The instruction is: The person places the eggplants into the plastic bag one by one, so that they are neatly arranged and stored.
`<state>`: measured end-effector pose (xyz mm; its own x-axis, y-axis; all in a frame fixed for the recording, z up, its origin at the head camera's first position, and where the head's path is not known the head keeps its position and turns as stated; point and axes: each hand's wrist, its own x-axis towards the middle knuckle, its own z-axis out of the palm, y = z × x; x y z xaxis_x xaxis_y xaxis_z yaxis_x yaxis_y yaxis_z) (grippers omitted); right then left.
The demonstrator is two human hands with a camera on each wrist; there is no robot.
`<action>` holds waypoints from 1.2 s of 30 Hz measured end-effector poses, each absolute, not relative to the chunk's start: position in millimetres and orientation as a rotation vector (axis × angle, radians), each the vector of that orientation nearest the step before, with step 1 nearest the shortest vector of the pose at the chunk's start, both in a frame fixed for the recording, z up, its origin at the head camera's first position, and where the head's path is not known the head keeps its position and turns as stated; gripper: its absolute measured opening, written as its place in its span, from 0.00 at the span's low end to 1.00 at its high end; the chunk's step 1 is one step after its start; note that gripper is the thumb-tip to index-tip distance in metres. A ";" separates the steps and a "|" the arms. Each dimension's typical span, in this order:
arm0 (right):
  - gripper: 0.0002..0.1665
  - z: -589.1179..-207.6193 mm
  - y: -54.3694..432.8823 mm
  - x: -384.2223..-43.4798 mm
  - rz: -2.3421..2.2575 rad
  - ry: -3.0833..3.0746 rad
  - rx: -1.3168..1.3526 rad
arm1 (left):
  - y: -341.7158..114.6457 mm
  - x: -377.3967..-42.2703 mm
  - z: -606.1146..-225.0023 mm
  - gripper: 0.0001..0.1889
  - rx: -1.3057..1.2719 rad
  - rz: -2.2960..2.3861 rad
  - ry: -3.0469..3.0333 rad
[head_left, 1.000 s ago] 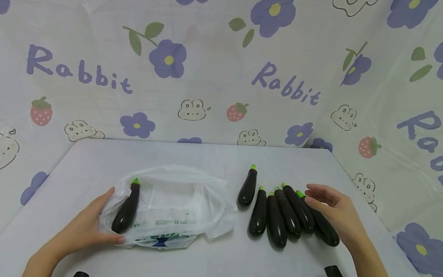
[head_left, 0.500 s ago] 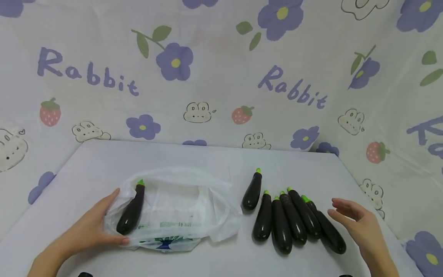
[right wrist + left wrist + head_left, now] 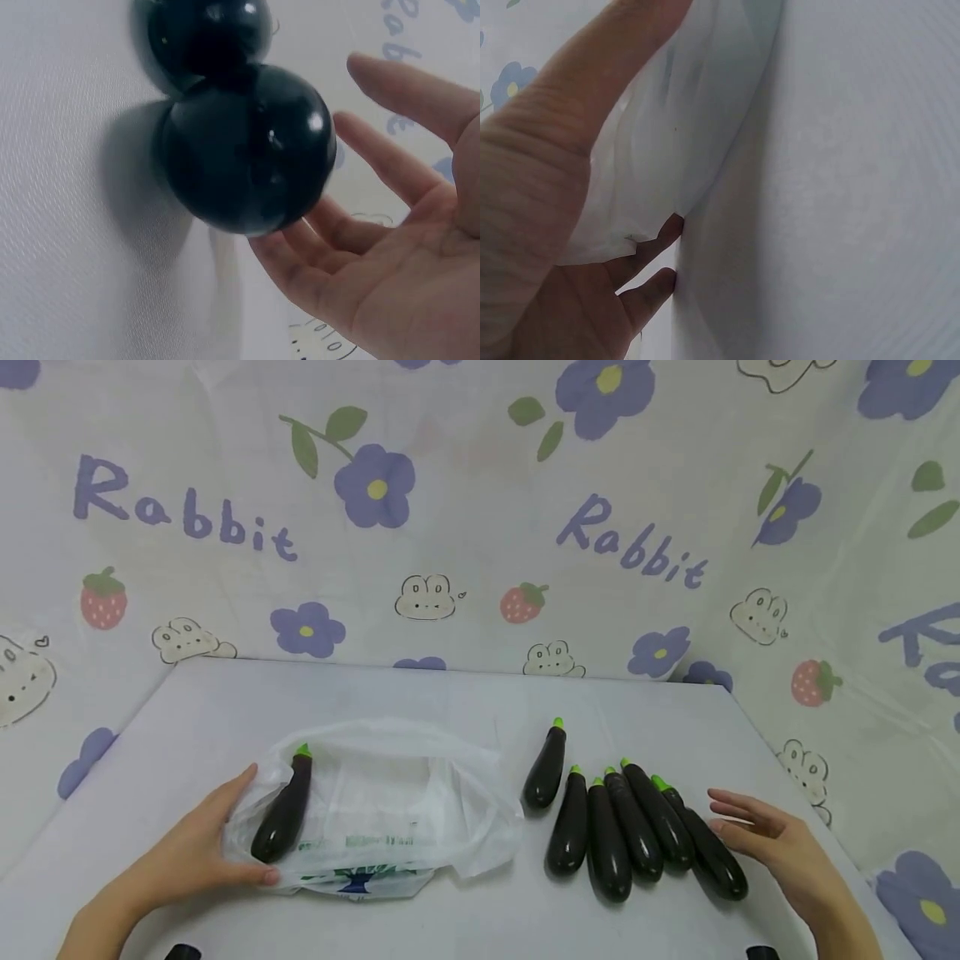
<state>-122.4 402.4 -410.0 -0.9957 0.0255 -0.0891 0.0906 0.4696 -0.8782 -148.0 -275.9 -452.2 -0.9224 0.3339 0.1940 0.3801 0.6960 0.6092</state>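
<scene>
A white translucent plastic bag (image 3: 468, 827) with green and blue print lies on the left of the table, its mouth spread. One dark eggplant (image 3: 281, 818) with a green stem rests at the bag's left end. My left hand (image 3: 191, 852) spans that end, thumb along the front edge and fingers behind; in the left wrist view its fingertips touch the plastic. Several more eggplants (image 3: 607, 847) lie in a fanned row to the right of the bag. Beside the rightmost eggplant (image 3: 716, 856) is my right hand (image 3: 780, 843), fingers loosely extended; whether it touches is hard to tell.
A slightly separate eggplant (image 3: 546, 768) lies farther back, between bag and row. The white table (image 3: 487, 927) ends at a patterned cloth (image 3: 465, 527) behind and at the sides. Small black objects (image 3: 762, 952) show at the bottom edge.
My right hand has moved off the rightmost eggplant's stem, out to the right, and is now slightly nearer that eggplant's thick end. The left hand keeps its place on the bag.
</scene>
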 end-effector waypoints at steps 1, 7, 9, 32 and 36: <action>0.34 -410.5 403.2 -122.7 -1.583 2.628 0.092 | -275.7 -148.4 -451.9 0.71 -0.593 -1.037 -2.830; 0.36 -412.5 403.7 -123.7 -1.520 2.596 0.105 | -274.3 -148.9 -451.8 0.71 -0.579 -1.054 -2.842; 0.37 -412.4 403.9 -123.7 -1.486 2.594 0.123 | -273.5 -149.2 -451.7 0.71 -0.573 -1.057 -2.854; 0.40 -415.6 400.2 -130.9 -1.422 2.529 0.174 | -274.8 -147.0 -448.6 0.70 -0.577 -1.081 -2.843; 0.39 -415.4 399.3 -130.4 -1.402 2.549 0.168 | -275.5 -147.6 -451.8 0.70 -0.593 -1.092 -2.834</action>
